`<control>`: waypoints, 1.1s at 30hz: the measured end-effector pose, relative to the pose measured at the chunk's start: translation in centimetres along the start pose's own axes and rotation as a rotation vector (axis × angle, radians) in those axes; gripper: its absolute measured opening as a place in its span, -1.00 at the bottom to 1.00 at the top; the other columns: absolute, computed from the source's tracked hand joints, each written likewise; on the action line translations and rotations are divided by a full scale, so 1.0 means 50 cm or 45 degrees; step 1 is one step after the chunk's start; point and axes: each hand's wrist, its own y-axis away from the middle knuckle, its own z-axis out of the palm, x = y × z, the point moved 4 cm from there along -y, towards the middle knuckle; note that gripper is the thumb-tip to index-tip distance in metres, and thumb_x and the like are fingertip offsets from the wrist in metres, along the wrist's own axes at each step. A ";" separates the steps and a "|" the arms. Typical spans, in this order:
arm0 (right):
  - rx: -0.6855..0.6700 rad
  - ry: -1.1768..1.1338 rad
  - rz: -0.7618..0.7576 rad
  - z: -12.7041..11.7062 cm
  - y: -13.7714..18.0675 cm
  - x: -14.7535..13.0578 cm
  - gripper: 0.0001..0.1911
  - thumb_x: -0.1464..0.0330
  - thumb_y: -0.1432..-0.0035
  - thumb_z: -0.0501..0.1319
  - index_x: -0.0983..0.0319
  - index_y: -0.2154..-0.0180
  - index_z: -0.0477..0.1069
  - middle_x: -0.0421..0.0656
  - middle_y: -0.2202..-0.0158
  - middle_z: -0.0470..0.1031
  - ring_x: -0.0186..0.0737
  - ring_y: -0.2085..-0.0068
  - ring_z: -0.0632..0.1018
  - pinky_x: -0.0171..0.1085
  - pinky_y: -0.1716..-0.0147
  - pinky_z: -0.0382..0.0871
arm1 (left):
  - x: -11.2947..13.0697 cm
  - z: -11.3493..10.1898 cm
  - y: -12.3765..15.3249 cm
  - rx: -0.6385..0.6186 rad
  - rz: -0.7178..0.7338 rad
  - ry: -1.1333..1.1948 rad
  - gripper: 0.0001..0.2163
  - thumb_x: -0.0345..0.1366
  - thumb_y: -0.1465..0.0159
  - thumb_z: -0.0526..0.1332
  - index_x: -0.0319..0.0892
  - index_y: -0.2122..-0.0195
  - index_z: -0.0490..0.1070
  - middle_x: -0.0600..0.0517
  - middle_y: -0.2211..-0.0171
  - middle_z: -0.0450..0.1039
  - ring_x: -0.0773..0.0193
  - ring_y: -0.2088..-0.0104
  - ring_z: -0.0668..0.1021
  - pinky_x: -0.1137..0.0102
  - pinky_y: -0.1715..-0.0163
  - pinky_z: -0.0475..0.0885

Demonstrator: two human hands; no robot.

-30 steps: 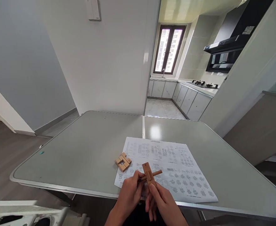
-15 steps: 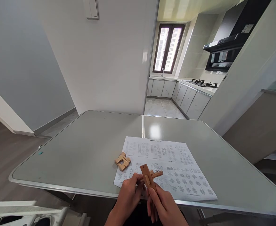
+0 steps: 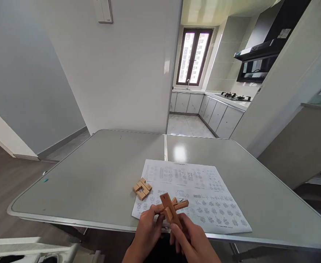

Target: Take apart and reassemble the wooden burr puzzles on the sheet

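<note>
Both my hands are over the table's near edge, joined on a small group of crossed wooden puzzle pieces. My left hand pinches the left end of a piece that passes behind the long upright one. My right hand grips the lower end of that long piece, thumb in front. Other sticks poke out to the right of the crossing. To the left, a separate cluster of wooden puzzle blocks with a square hole in its middle lies on the edge of the instruction sheet.
The sheet, printed with rows of small diagrams, lies on a grey-green table with a metal rim. A small teal bit is near the left edge. A white object stands below at left.
The held pieces have tilted and shifted slightly left, and the sticks at the right show farther apart. Both hands keep their hold. The view has turned a little.
</note>
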 end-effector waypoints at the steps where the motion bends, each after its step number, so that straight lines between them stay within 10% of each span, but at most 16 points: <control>1: 0.055 -0.030 0.002 -0.007 0.002 0.002 -0.47 -0.14 -0.34 0.08 0.19 0.10 0.38 -0.19 0.43 0.50 -0.26 0.52 0.48 -0.31 0.51 0.32 | 0.003 -0.002 -0.001 -0.017 -0.031 0.055 -0.84 -0.18 -0.43 0.10 -0.08 0.24 0.40 0.02 0.35 0.59 0.19 0.34 0.63 0.36 0.25 0.50; 7: 0.372 -0.295 0.072 -0.044 -0.008 0.012 -0.46 -0.12 -0.28 0.19 0.09 -0.08 0.29 -0.20 0.21 0.44 -0.35 0.50 0.44 -0.35 0.57 0.31 | 0.026 -0.016 -0.024 -0.187 -0.292 0.508 -0.68 0.05 -0.41 0.15 -0.11 0.26 0.24 0.01 0.34 0.55 0.22 0.37 0.59 0.39 0.34 0.47; 13: 0.114 -0.512 0.161 -0.004 -0.049 -0.001 -0.40 -0.14 -0.26 0.21 0.19 -0.05 0.39 -0.23 0.40 0.44 -0.34 0.52 0.44 -0.36 0.60 0.28 | 0.032 -0.022 -0.042 -0.291 -0.376 0.826 -0.65 0.06 -0.37 0.23 -0.12 0.22 0.21 0.02 0.29 0.56 0.35 0.51 0.54 0.42 0.42 0.41; 33: 0.174 -1.226 0.297 0.033 -0.056 0.016 -0.57 0.10 -0.02 0.54 0.20 0.21 0.51 -0.33 0.52 0.29 -0.50 0.59 0.21 -0.38 0.58 0.06 | 0.028 -0.014 -0.043 -0.237 -0.370 0.898 -0.63 0.02 -0.35 0.28 -0.10 0.27 0.14 0.16 0.48 0.41 0.44 0.59 0.38 0.49 0.51 0.31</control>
